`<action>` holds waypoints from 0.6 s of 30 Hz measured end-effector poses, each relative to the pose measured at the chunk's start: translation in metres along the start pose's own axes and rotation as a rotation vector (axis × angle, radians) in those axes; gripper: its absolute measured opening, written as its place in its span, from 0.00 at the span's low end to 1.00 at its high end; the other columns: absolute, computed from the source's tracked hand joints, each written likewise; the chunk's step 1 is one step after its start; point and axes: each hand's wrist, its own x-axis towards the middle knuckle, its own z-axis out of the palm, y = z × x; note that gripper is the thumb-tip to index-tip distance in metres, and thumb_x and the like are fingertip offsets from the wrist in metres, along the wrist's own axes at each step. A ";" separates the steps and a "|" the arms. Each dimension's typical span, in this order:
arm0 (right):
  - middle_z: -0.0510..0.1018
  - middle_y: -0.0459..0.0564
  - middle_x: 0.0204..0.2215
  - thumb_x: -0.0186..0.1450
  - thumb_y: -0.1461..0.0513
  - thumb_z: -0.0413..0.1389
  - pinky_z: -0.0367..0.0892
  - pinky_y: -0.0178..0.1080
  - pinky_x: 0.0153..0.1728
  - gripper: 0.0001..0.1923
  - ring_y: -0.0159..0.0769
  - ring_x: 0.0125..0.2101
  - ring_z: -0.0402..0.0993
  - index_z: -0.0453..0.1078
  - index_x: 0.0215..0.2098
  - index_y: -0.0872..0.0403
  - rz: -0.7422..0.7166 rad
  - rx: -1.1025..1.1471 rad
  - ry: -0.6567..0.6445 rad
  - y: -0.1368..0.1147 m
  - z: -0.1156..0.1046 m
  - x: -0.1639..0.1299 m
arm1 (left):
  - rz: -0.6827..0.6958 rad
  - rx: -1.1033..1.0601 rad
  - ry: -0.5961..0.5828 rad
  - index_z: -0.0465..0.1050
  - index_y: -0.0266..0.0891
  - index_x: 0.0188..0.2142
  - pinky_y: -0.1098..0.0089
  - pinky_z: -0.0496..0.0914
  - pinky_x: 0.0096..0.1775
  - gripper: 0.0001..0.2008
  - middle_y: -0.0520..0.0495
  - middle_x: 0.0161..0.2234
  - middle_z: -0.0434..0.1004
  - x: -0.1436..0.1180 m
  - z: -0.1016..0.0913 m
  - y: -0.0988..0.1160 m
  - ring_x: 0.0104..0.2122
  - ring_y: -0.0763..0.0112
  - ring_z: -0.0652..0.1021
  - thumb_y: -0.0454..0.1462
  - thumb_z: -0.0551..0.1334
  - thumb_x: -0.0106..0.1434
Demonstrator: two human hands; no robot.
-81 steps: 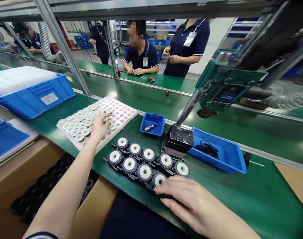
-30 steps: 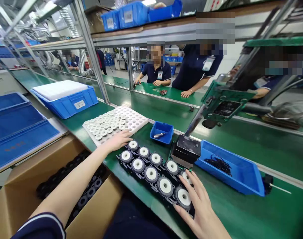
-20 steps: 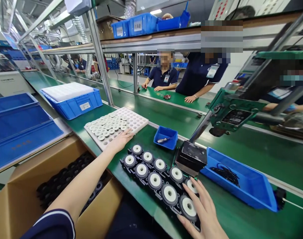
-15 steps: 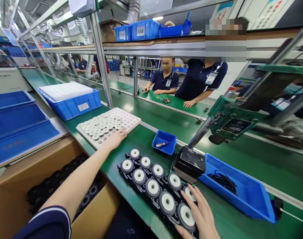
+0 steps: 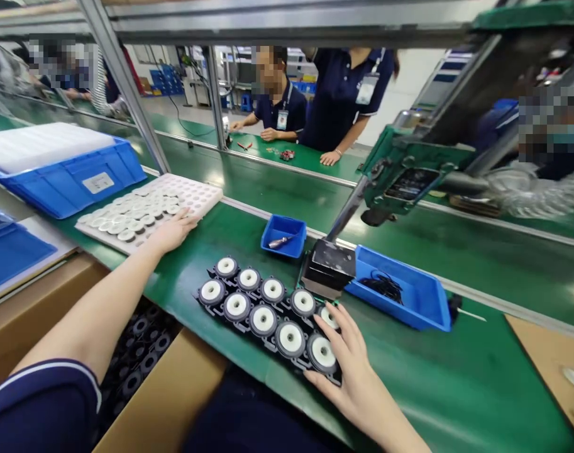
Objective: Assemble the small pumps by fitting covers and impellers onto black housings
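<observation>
My left hand (image 5: pixel 172 231) lies palm down with fingers stretched over the near right edge of a pale foam tray (image 5: pixel 199 192). Many white ring-shaped pieces (image 5: pixel 126 217) sit on the tray's left part; its round hollows show on the right. Two rows of black round housings (image 5: pixel 263 319), each bearing a white ring with a centre hole, stand on the green bench. At their right end is my right hand (image 5: pixel 350 355), fingers spread. Its thumb touches the near side of the end housing and its fingertips partly cover the last housing of the far row.
Behind the housings stands a green press (image 5: pixel 404 167) with a black block (image 5: pixel 329 267). A small blue bin (image 5: pixel 283 236) holds a screwdriver-like tool; a long blue bin (image 5: pixel 404 292) holds black cords. A cardboard box (image 5: pixel 168 390) of black parts is below. Two co-workers sit or stand across the bench.
The view has swung right and downward, so the bench items appear farther left and higher. Both hands stay at the same places, the left on the tray, the right at the housings' end.
</observation>
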 end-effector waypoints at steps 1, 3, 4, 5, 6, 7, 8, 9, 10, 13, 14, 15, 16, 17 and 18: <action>0.41 0.54 0.74 0.67 0.48 0.57 0.61 0.64 0.64 0.41 0.58 0.73 0.37 0.44 0.72 0.43 0.004 0.002 -0.017 -0.002 -0.003 0.000 | -0.004 -0.009 0.017 0.70 0.23 0.54 0.56 0.49 0.70 0.26 0.35 0.64 0.66 -0.003 -0.003 0.005 0.71 0.56 0.51 0.40 0.42 0.73; 0.38 0.54 0.74 0.66 0.46 0.58 0.59 0.65 0.64 0.44 0.59 0.73 0.34 0.43 0.73 0.44 0.011 0.001 -0.036 -0.006 -0.007 0.000 | -0.026 -0.019 0.078 0.69 0.25 0.56 0.51 0.48 0.70 0.29 0.34 0.67 0.62 -0.013 -0.009 0.024 0.72 0.52 0.49 0.45 0.42 0.74; 0.37 0.55 0.74 0.65 0.45 0.59 0.59 0.66 0.64 0.46 0.60 0.73 0.33 0.43 0.73 0.45 0.015 -0.001 -0.040 -0.008 -0.008 0.000 | -0.023 -0.036 0.107 0.67 0.27 0.59 0.48 0.48 0.70 0.30 0.34 0.68 0.59 -0.020 -0.012 0.037 0.72 0.50 0.49 0.48 0.43 0.74; 0.36 0.56 0.74 0.64 0.44 0.59 0.58 0.67 0.64 0.47 0.60 0.73 0.31 0.43 0.73 0.45 0.015 -0.004 -0.042 -0.010 -0.008 0.001 | -0.006 -0.058 0.128 0.65 0.31 0.62 0.47 0.48 0.69 0.31 0.35 0.69 0.58 -0.029 -0.015 0.054 0.72 0.49 0.49 0.52 0.45 0.73; 0.35 0.56 0.74 0.63 0.43 0.59 0.57 0.67 0.64 0.48 0.60 0.73 0.30 0.43 0.73 0.46 0.015 -0.006 -0.041 -0.012 -0.008 0.003 | 0.046 -0.108 0.127 0.62 0.35 0.64 0.46 0.50 0.69 0.33 0.37 0.69 0.57 -0.039 -0.018 0.072 0.72 0.49 0.50 0.55 0.47 0.71; 0.35 0.57 0.74 0.63 0.43 0.60 0.56 0.68 0.65 0.49 0.60 0.73 0.29 0.43 0.73 0.46 0.014 -0.006 -0.036 -0.014 -0.006 0.004 | 0.133 -0.166 0.084 0.57 0.38 0.67 0.43 0.51 0.68 0.37 0.37 0.70 0.54 -0.049 -0.020 0.092 0.72 0.47 0.49 0.59 0.51 0.68; 0.35 0.57 0.74 0.63 0.43 0.60 0.55 0.67 0.65 0.49 0.60 0.73 0.28 0.44 0.73 0.47 0.016 -0.003 -0.028 -0.016 -0.004 0.006 | 0.202 -0.204 0.033 0.53 0.41 0.69 0.41 0.50 0.68 0.43 0.37 0.71 0.52 -0.059 -0.021 0.112 0.72 0.44 0.47 0.63 0.54 0.64; 0.35 0.57 0.74 0.63 0.43 0.60 0.54 0.67 0.65 0.48 0.59 0.73 0.27 0.44 0.73 0.48 0.019 0.002 -0.015 -0.017 -0.002 0.008 | 0.266 -0.216 -0.019 0.51 0.43 0.70 0.38 0.51 0.67 0.49 0.37 0.72 0.52 -0.067 -0.020 0.131 0.72 0.41 0.45 0.65 0.58 0.59; 0.36 0.58 0.74 0.63 0.44 0.60 0.54 0.67 0.66 0.48 0.58 0.73 0.27 0.45 0.72 0.48 0.022 0.009 0.002 -0.018 0.000 0.010 | 0.304 -0.202 -0.070 0.49 0.45 0.71 0.36 0.52 0.66 0.52 0.38 0.72 0.50 -0.074 -0.019 0.147 0.72 0.38 0.43 0.66 0.62 0.55; 0.41 0.61 0.73 0.64 0.45 0.59 0.52 0.66 0.67 0.45 0.57 0.73 0.28 0.48 0.71 0.52 0.010 0.037 0.045 -0.021 0.007 0.014 | 0.315 -0.162 -0.119 0.48 0.49 0.71 0.38 0.56 0.66 0.52 0.41 0.72 0.53 -0.081 -0.010 0.173 0.72 0.39 0.45 0.62 0.66 0.54; 0.43 0.63 0.73 0.64 0.45 0.59 0.51 0.66 0.67 0.45 0.57 0.73 0.29 0.49 0.71 0.54 -0.002 0.045 0.054 -0.022 0.008 0.016 | 0.311 -0.158 -0.107 0.50 0.49 0.71 0.40 0.58 0.66 0.50 0.41 0.71 0.55 -0.081 -0.006 0.174 0.72 0.40 0.47 0.60 0.66 0.56; 0.45 0.64 0.72 0.64 0.44 0.59 0.51 0.66 0.68 0.45 0.57 0.73 0.29 0.50 0.70 0.55 -0.015 0.054 0.060 -0.023 0.009 0.017 | 0.317 -0.158 -0.090 0.52 0.49 0.71 0.42 0.59 0.65 0.47 0.42 0.70 0.57 -0.080 -0.003 0.171 0.71 0.41 0.49 0.59 0.66 0.58; 0.46 0.65 0.72 0.64 0.44 0.59 0.51 0.66 0.68 0.45 0.58 0.73 0.30 0.51 0.70 0.56 -0.027 0.064 0.064 -0.024 0.011 0.019 | 0.329 -0.155 -0.070 0.53 0.49 0.70 0.43 0.60 0.65 0.45 0.42 0.70 0.58 -0.079 0.000 0.165 0.71 0.42 0.51 0.58 0.66 0.59; 0.48 0.66 0.71 0.63 0.43 0.60 0.50 0.67 0.67 0.46 0.59 0.73 0.31 0.52 0.70 0.57 -0.038 0.075 0.067 -0.025 0.012 0.022 | 0.347 -0.147 -0.049 0.53 0.49 0.70 0.43 0.61 0.65 0.44 0.42 0.69 0.59 -0.079 0.003 0.157 0.71 0.42 0.53 0.57 0.66 0.60; 0.50 0.66 0.70 0.62 0.41 0.60 0.50 0.67 0.67 0.47 0.60 0.73 0.32 0.53 0.69 0.57 -0.046 0.087 0.073 -0.027 0.013 0.025 | 0.367 -0.136 -0.038 0.53 0.50 0.70 0.43 0.62 0.64 0.43 0.43 0.69 0.59 -0.079 0.004 0.149 0.70 0.42 0.54 0.56 0.65 0.61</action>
